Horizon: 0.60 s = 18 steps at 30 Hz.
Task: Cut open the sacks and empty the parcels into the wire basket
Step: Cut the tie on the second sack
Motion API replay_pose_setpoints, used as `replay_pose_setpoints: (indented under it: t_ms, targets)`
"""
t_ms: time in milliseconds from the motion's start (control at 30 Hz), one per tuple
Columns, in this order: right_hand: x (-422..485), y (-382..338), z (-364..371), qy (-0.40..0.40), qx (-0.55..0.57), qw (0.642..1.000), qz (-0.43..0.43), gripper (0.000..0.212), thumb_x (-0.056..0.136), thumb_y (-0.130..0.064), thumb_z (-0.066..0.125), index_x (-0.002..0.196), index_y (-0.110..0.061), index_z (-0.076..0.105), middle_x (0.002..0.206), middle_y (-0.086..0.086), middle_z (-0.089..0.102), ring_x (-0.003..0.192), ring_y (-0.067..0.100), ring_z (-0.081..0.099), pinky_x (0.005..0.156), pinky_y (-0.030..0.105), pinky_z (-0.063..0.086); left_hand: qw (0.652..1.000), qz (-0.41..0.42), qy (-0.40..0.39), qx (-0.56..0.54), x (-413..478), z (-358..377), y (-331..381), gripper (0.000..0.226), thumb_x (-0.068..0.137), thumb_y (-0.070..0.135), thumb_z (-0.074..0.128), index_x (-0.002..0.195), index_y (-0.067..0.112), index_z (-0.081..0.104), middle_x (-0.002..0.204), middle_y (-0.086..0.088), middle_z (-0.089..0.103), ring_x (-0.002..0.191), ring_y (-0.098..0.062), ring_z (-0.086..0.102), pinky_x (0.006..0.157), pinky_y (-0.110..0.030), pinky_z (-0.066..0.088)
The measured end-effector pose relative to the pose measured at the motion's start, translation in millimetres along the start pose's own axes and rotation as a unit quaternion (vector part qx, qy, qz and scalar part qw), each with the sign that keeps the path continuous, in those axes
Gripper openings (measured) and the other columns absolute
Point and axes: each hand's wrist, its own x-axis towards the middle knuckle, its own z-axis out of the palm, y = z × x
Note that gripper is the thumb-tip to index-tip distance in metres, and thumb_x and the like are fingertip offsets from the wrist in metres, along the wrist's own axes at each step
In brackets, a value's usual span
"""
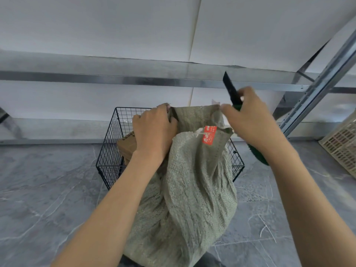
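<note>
Clamped in left hand: sack mouth corner. Clamped in right hand: opposite corner plus knife. Beyond both hands: wire basket.

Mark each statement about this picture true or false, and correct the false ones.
1. The right hand holds a knife. True.
2. The wire basket is empty. False: a brown cardboard parcel lies in it.
3. The left hand grips the sack. True.
4. The tag on the sack is blue. False: it is red.
5. The knife's blade is sunk in the sack. False: it points upward, clear of the fabric.
</note>
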Motion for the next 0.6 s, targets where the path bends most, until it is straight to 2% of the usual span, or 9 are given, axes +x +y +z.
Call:
replay_pose_setpoints:
  t_ms: [33, 100, 233, 333, 400, 467, 600]
  targets:
    - [1.6, -6.9, -5.5, 0.011, 0.0, 1.0, -0.005, 0.026, 0.09, -0.031, 0.049, 0.109, -0.017, 0.038, 0.092, 0.004, 0.056, 0.08, 0.031, 0.061, 0.075, 0.053, 0.054, 1.0, 0.001, 0.008, -0.003, -0.3, -0.9, 1.1, 0.022, 0.093, 0.028, 0.043, 0.098, 0.019, 0.062, 0.084, -0.002, 0.066, 0.083, -0.026, 0.06, 0.073, -0.035, 0.033]
    - [6.2, -21.4, -14.4, 0.008, 0.034, 0.999, -0.011, 0.02, 0.092, -0.026, 0.043, 0.106, -0.015, 0.035, 0.088, 0.003, 0.053, 0.078, 0.028, 0.057, 0.076, 0.05, 0.052, 1.0, -0.002, 0.012, -0.004, -0.5, -2.6, 2.2, 0.025, 0.095, 0.03, 0.043, 0.104, 0.017, 0.062, 0.091, -0.005, 0.068, 0.085, -0.027, 0.061, 0.072, -0.034, 0.033]
    - [13.0, -44.2, -18.4, -0.085, 0.074, 0.993, -0.026, 0.012, 0.096, -0.014, 0.038, 0.106, -0.011, 0.033, 0.079, 0.007, 0.05, 0.059, 0.017, 0.048, 0.051, 0.031, 0.044, 1.0, -0.008, 0.003, 0.001, -0.6, -3.4, 2.5, 0.024, 0.095, 0.031, 0.041, 0.098, 0.015, 0.059, 0.086, -0.004, 0.066, 0.079, -0.027, 0.057, 0.072, -0.035, 0.032]
    - [17.1, -52.5, -6.2, -0.108, 0.066, 0.99, -0.063, 0.015, 0.097, -0.013, 0.041, 0.111, -0.008, 0.039, 0.083, 0.009, 0.055, 0.05, 0.01, 0.055, 0.042, 0.02, 0.045, 1.0, -0.005, 0.006, -0.014, -1.4, -4.7, 3.2, 0.025, 0.095, 0.031, 0.041, 0.098, 0.016, 0.061, 0.086, -0.003, 0.065, 0.08, -0.027, 0.058, 0.073, -0.036, 0.034]
    - [19.8, -57.5, 4.3, -0.09, 0.083, 0.988, -0.089, 0.012, 0.096, -0.014, 0.046, 0.106, -0.008, 0.044, 0.087, 0.01, 0.059, 0.047, 0.004, 0.061, 0.047, 0.023, 0.052, 0.999, -0.006, 0.012, -0.036, 0.0, -4.3, 2.5, 0.024, 0.093, 0.031, 0.042, 0.095, 0.017, 0.062, 0.083, -0.002, 0.065, 0.08, -0.027, 0.059, 0.073, -0.037, 0.038]
    - [21.6, -63.0, 13.4, -0.085, 0.117, 0.983, -0.11, 0.01, 0.095, -0.014, 0.049, 0.102, -0.007, 0.046, 0.093, 0.011, 0.06, 0.053, 0.01, 0.067, 0.052, 0.03, 0.056, 0.999, -0.015, 0.013, -0.047, 1.4, -5.8, 3.1, 0.022, 0.091, 0.03, 0.043, 0.085, 0.017, 0.059, 0.077, -0.001, 0.06, 0.078, -0.029, 0.058, 0.072, -0.038, 0.039]
    - [17.8, -69.8, 26.0, -0.134, 0.108, 0.976, -0.13, 0.006, 0.099, -0.016, 0.043, 0.1, -0.01, 0.041, 0.086, 0.009, 0.06, 0.056, 0.017, 0.068, 0.045, 0.023, 0.05, 0.997, -0.039, 0.008, -0.068, -0.2, -10.5, 5.6, 0.02, 0.092, 0.03, 0.046, 0.079, 0.017, 0.055, 0.071, -0.001, 0.054, 0.074, -0.029, 0.054, 0.069, -0.037, 0.038]
